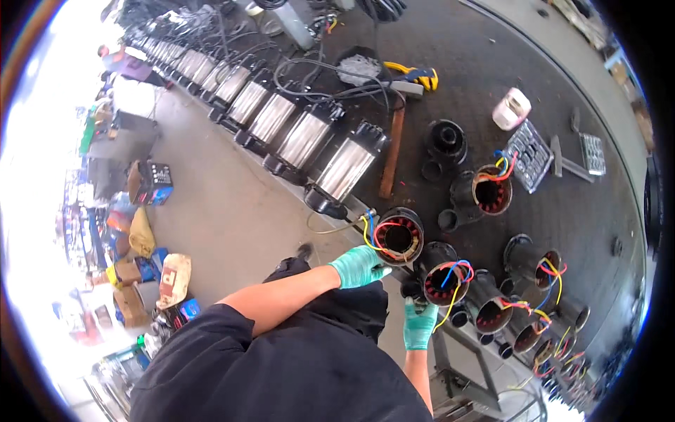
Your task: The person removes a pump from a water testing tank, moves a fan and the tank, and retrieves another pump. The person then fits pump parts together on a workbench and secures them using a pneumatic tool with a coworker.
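My left hand (pixel 357 267), in a green glove, lies with its fingers stretched out beside the near rim of a black motor housing (pixel 412 254). Red, blue and yellow wires (pixel 371 232) come out of that housing's top, and a ring of windings shows inside. My right hand (pixel 420 328), gloved the same way, is at the near lower side of a second black motor housing (pixel 427 261), thumb and fingers closed against its base; the housing partly hides the fingertips. Blue, red and yellow wires (pixel 460 270) stick up from this one.
More wired housings (pixel 485 304) crowd the bench at right. Silver-bodied motors (pixel 346 169) line its left edge. A hammer (pixel 395 141), yellow-handled pliers (pixel 422 76), a pink-white container (pixel 512 109) and metal trays (pixel 529 156) lie farther back. Boxes (pixel 150 183) stand on the floor at left.
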